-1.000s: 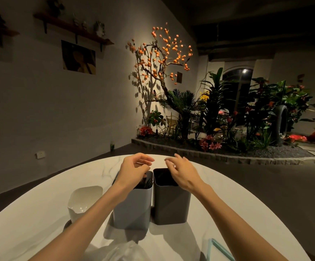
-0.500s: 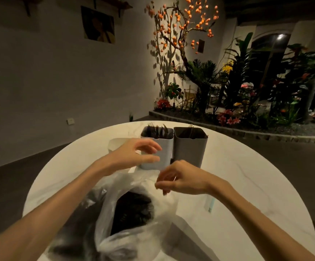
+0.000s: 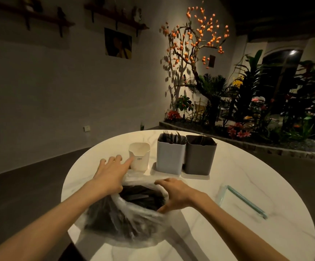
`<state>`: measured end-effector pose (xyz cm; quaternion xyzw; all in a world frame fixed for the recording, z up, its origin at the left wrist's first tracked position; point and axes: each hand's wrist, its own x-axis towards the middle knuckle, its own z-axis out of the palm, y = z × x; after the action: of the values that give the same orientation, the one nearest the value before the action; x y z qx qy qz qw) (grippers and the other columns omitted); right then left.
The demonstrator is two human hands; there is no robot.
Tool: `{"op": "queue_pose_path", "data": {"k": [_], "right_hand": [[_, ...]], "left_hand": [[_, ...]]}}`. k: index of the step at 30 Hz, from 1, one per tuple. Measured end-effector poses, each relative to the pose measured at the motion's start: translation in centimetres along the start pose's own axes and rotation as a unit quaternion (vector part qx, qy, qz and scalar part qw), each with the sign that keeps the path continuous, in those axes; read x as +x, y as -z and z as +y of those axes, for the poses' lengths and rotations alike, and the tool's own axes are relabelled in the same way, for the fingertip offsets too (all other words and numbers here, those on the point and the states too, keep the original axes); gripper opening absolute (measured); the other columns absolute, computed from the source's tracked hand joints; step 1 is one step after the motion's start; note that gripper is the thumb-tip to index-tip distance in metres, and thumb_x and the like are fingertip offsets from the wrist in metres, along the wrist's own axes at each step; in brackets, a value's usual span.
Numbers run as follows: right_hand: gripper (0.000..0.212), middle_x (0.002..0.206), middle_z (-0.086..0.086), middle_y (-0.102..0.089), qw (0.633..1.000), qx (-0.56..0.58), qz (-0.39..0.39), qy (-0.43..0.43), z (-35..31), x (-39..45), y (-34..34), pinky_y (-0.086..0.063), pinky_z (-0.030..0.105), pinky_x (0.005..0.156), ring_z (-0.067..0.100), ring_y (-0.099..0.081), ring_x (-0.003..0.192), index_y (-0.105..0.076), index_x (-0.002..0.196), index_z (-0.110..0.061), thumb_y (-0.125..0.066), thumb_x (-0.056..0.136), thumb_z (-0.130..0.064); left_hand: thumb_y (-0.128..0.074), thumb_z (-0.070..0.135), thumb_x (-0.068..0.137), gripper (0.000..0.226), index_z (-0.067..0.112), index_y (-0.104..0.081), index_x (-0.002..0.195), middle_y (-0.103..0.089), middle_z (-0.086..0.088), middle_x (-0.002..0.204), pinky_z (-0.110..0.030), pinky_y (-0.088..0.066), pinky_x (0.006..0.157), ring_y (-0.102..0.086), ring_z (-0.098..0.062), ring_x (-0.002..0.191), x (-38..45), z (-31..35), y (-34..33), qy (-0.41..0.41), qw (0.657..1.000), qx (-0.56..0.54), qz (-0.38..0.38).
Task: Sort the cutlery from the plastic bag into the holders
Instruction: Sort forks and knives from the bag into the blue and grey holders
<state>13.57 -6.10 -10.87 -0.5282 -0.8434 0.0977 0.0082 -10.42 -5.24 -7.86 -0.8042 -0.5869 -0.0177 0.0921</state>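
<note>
A clear plastic bag [image 3: 134, 221] lies near me on the round white table [image 3: 237, 240], its mouth open on dark cutlery [image 3: 141, 197]. My left hand [image 3: 111, 172] lies on the bag's far left rim, fingers straight and spread, fingertips close to the small white holder [image 3: 139, 156]. My right hand [image 3: 177, 193] curves round the bag's right rim, thumb near, fingers far. Behind stand a light grey holder [image 3: 169, 159] with dark forks sticking up and a dark grey holder [image 3: 200, 159]; what it holds is hard to see.
The two grey holders share a flat white base [image 3: 195, 177]. A clear pouch with a teal strip [image 3: 245, 202] lies on the table's right. Beyond the table are a dark floor, a wall and a planted bed with an orange-fruited tree.
My hands came down from the holders to the bag. The right hand went from pinching the rim to curving round it; the left spread flat on the far rim. The mouth is wider.
</note>
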Motion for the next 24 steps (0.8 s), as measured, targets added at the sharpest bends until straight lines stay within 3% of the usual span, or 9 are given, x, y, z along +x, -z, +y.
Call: {"op": "queue_pose_path", "data": {"k": [2,5,8,10,12,17,20,22,24], "right_hand": [[0.097,0.156,0.001,-0.036,1.000,0.008,0.004,-0.002,0.0,0.2,0.4,-0.035,0.043,0.116,0.025,-0.034,0.141,-0.034,0.153,-0.029,-0.080,0.074,-0.060],[0.082,0.141,0.001,-0.051,1.000,0.018,0.003,0.017,-1.3,0.7,0.6,-0.045,0.040,0.107,0.024,-0.048,0.126,-0.048,0.143,-0.030,-0.081,0.073,-0.057],[0.061,0.125,0.002,-0.061,0.997,0.046,0.001,0.056,-2.7,1.3,0.4,-0.050,0.038,0.100,0.022,-0.057,0.110,-0.058,0.130,-0.028,-0.082,0.076,-0.045],[0.065,0.126,0.002,-0.058,0.997,0.054,0.004,0.048,-3.2,1.7,-0.3,-0.049,0.036,0.101,0.021,-0.056,0.111,-0.056,0.132,-0.029,-0.083,0.075,-0.044],[0.069,0.128,0.003,-0.058,0.999,0.047,-0.001,0.020,-3.3,2.1,-1.1,-0.049,0.038,0.104,0.022,-0.056,0.113,-0.055,0.134,-0.028,-0.084,0.073,-0.046],[0.067,0.124,0.012,-0.059,0.996,-0.082,-0.020,-0.006,-4.0,3.1,-1.4,-0.050,0.043,0.100,0.031,-0.058,0.111,-0.057,0.133,-0.018,-0.076,0.079,-0.052],[0.053,0.115,0.011,-0.065,0.992,-0.124,-0.030,0.002,-5.4,3.4,-1.0,-0.049,0.038,0.091,0.030,-0.062,0.104,-0.064,0.121,-0.012,-0.074,0.082,-0.047],[0.040,0.109,0.012,-0.069,0.990,-0.135,-0.037,0.013,-6.3,3.3,-1.1,-0.050,0.035,0.086,0.030,-0.064,0.098,-0.067,0.114,-0.010,-0.070,0.087,-0.040],[0.035,0.115,0.015,-0.068,0.988,-0.148,-0.046,0.019,-6.8,3.1,-1.2,-0.049,0.036,0.092,0.031,-0.063,0.103,-0.067,0.117,-0.007,-0.062,0.095,-0.033]], "left_hand": [[-0.073,0.024,0.081,0.086,0.034,-0.027,0.153,-0.035,0.006,0.146,-0.035,-0.036,0.111,-0.038,-0.016,0.132,-0.5,0.2,0.5,-0.101,0.986,-0.127,0.041],[-0.074,0.016,0.083,0.039,0.028,-0.062,0.118,-0.051,0.012,0.118,-0.023,-0.054,0.085,-0.055,-0.006,0.100,-1.1,1.6,1.1,-0.218,0.925,-0.300,0.079],[-0.070,0.017,0.087,0.010,0.022,-0.072,0.095,-0.066,0.010,0.093,-0.024,-0.054,0.072,-0.062,-0.007,0.083,-0.8,2.5,0.6,-0.213,0.949,-0.233,-0.005],[-0.069,0.021,0.084,0.016,0.024,-0.069,0.100,-0.066,0.007,0.092,-0.027,-0.045,0.066,-0.062,-0.014,0.084,-0.4,2.2,-0.2,-0.181,0.979,-0.089,-0.041],[-0.073,0.028,0.079,0.037,0.031,-0.060,0.113,-0.065,0.006,0.107,-0.029,-0.045,0.071,-0.061,-0.018,0.098,0.1,1.5,-0.9,-0.143,0.986,-0.033,-0.074],[-0.072,0.021,0.075,0.090,0.039,-0.026,0.151,-0.045,0.001,0.149,-0.044,-0.045,0.108,-0.047,-0.026,0.131,0.9,-0.2,-2.2,-0.105,0.954,-0.013,-0.282],[-0.074,0.029,0.073,0.104,0.037,-0.013,0.157,-0.030,0.004,0.160,-0.045,-0.042,0.112,-0.038,-0.026,0.141,1.0,-0.6,-3.6,-0.105,0.961,-0.004,-0.257],[-0.078,0.035,0.072,0.104,0.036,-0.017,0.156,-0.036,0.003,0.157,-0.044,-0.042,0.112,-0.040,-0.024,0.139,1.2,-0.8,-4.0,-0.122,0.965,-0.030,-0.232],[-0.080,0.036,0.071,0.098,0.037,-0.026,0.152,-0.043,0.005,0.152,-0.043,-0.041,0.113,-0.043,-0.022,0.136,1.3,-0.8,-4.1,-0.143,0.964,-0.073,-0.212]]}}
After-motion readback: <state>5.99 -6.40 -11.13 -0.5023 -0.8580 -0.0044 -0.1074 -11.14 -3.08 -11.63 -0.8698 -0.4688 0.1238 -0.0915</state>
